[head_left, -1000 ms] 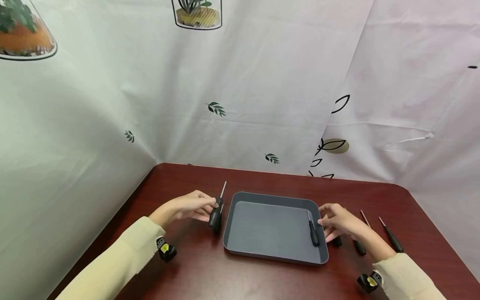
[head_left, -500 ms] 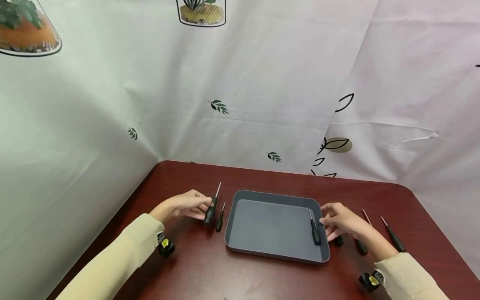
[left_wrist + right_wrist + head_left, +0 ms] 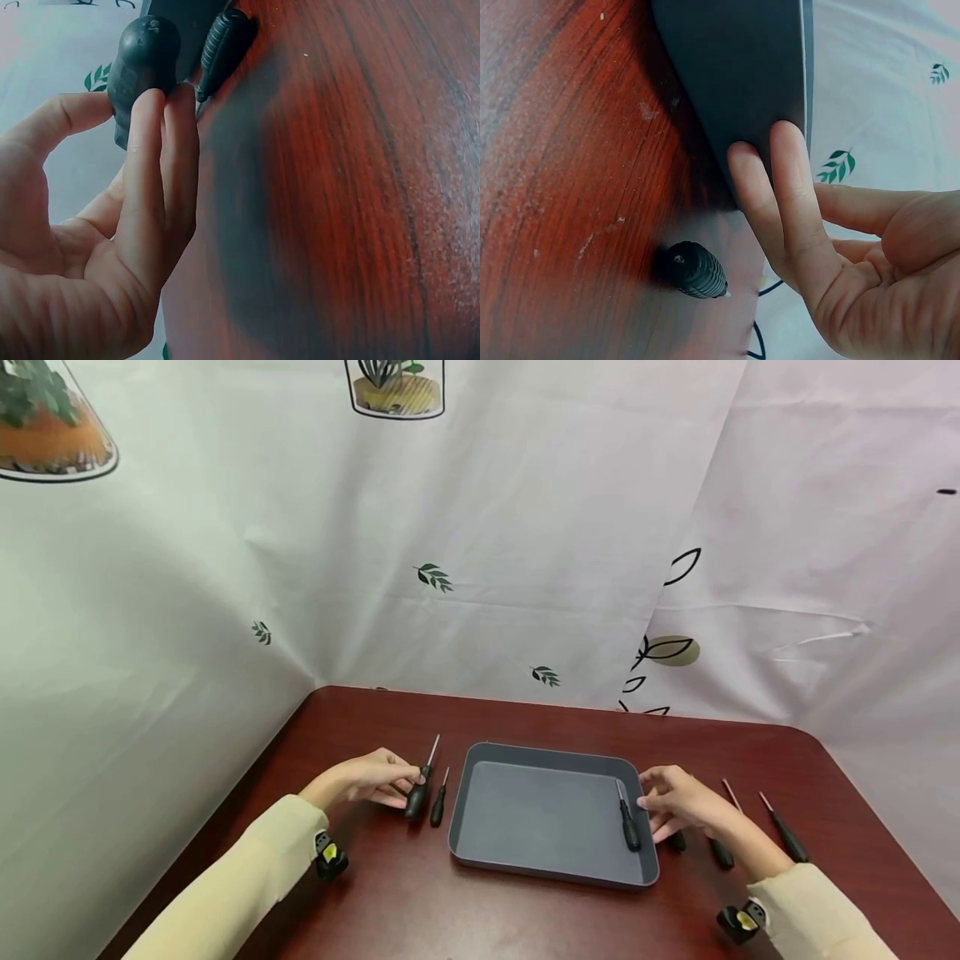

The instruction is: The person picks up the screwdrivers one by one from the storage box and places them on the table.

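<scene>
My left hand (image 3: 367,779) pinches the thick black handle of a large screwdriver (image 3: 415,799) between thumb and fingers, left of the grey tray (image 3: 540,814). Its shaft points away from me; whether the handle touches the table I cannot tell. Just right of it lies a smaller black-handled screwdriver (image 3: 437,811), whose ribbed handle shows in the left wrist view. Another small screwdriver (image 3: 630,828) lies inside the tray at its right side. The tray's right rim is gripped by my right hand (image 3: 678,802), two fingertips (image 3: 789,146) pressing the outer wall.
Right of the tray, partly behind my right hand and forearm, are a black handle (image 3: 677,842), a screwdriver (image 3: 722,855) and another screwdriver (image 3: 789,839). They rest on the dark red table (image 3: 510,918). A patterned white cloth (image 3: 480,635) hangs behind the table.
My left hand has moved left, away from the tray, with the large screwdriver. The smaller screwdriver beside it, mostly covered before, is now in plain view. My right hand stays on the tray.
</scene>
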Tool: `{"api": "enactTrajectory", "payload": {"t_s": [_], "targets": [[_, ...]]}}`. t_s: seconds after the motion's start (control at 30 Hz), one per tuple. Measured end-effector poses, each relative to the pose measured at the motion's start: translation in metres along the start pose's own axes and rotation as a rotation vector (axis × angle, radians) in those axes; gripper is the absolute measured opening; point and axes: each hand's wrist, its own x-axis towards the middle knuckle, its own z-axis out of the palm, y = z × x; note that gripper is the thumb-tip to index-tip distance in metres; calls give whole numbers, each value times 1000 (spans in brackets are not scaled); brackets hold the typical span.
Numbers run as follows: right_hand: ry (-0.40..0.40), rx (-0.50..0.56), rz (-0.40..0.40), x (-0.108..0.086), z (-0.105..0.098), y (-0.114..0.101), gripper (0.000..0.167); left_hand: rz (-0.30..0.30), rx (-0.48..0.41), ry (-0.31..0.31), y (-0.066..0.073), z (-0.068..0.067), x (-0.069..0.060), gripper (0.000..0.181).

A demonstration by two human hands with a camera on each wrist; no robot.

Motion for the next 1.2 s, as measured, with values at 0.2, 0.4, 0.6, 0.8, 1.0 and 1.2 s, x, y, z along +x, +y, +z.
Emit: {"api": "enactTrajectory", "payload": {"t_s": [0.2,0.4,0.6,0.8,1.0,1.2], "targets": [[0,9,6,2,0,0,55,0,2,-5,-7,0,0,36],[5,5,7,0,1,0,55,6,17,-1,-8,-2,-1,33],[8,-7,4,-1,2,0,55,14,34,-6,-9,-3,0,24],[13,-11,2,-1,2,-1,55,11,41,-14,-10,-4,2,16],[24,-18,5,0,0,-2,54,16,65,5,-7,-4,3,16],[12,-10,-2,-1,1,-1,56,5,78,8,-9,-3,2,17]]}}
